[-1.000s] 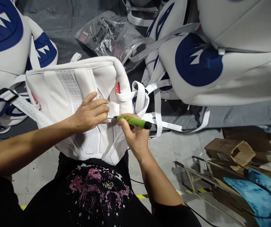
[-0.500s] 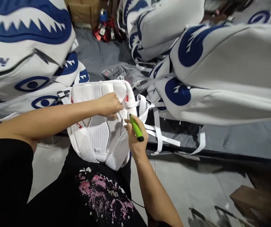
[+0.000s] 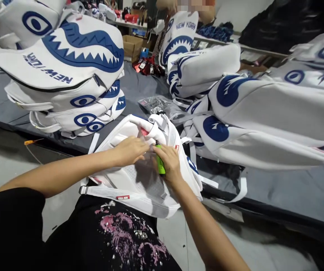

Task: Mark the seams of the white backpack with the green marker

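Observation:
A white backpack (image 3: 125, 177) rests across the lap and table edge, its padded back and straps facing up. My left hand (image 3: 130, 151) lies over its upper middle with fingers curled; what they pinch, if anything, is hidden. Close beside it on the right, my right hand (image 3: 169, 162) is wrapped round a green tool (image 3: 160, 162) with black ends. The fingertips of both hands nearly meet over the bag. A strap with a red label (image 3: 122, 197) runs along the bag's near side.
White bags with blue eyes and shark teeth are stacked at the left (image 3: 66, 71) and right (image 3: 263, 120). Clear plastic (image 3: 158, 103) lies behind the backpack. Red items (image 3: 147, 66) and a cardboard box (image 3: 132, 47) are farther back. Another person's hands hold a bag (image 3: 180, 34).
The view has tilted up, showing more of the room. The backpack has turned, and a labelled strap now lies along its near side. Both hands remain on it, closer together.

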Motion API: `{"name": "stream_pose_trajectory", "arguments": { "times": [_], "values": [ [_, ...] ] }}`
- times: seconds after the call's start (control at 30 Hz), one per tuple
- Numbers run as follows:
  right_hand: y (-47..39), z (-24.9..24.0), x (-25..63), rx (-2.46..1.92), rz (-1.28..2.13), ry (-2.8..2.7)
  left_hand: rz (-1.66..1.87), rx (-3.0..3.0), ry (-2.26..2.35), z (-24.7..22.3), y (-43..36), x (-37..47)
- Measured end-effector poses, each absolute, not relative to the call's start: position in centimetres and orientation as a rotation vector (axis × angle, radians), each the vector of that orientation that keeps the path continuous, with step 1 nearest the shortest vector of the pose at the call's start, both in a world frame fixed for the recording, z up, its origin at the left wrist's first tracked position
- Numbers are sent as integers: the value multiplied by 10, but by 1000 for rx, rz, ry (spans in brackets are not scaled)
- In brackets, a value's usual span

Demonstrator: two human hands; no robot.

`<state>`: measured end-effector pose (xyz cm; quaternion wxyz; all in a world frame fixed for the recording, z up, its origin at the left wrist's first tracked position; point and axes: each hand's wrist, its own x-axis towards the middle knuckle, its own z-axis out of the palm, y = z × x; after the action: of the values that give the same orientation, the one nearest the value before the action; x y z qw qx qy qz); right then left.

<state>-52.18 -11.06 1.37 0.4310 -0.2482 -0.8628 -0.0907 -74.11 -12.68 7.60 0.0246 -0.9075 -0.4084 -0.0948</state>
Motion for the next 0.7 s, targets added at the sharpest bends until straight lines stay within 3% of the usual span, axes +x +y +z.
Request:
{"name": "stream_pose_trajectory", "arguments": {
  "times": [0.2,0.4,0.7],
  "values": [
    [-105,-2,-543,-669,-203,-2037,-507,-2534,-1336,89,-95,-753],
    [-108,-28,-558,-763,-25,-2012,-3,-2582,-1445,82,-29,-735],
    [-115,-41,-543,-906,116,-2050,226,-2652,-1146,55,-24,-718]
  ]
}}
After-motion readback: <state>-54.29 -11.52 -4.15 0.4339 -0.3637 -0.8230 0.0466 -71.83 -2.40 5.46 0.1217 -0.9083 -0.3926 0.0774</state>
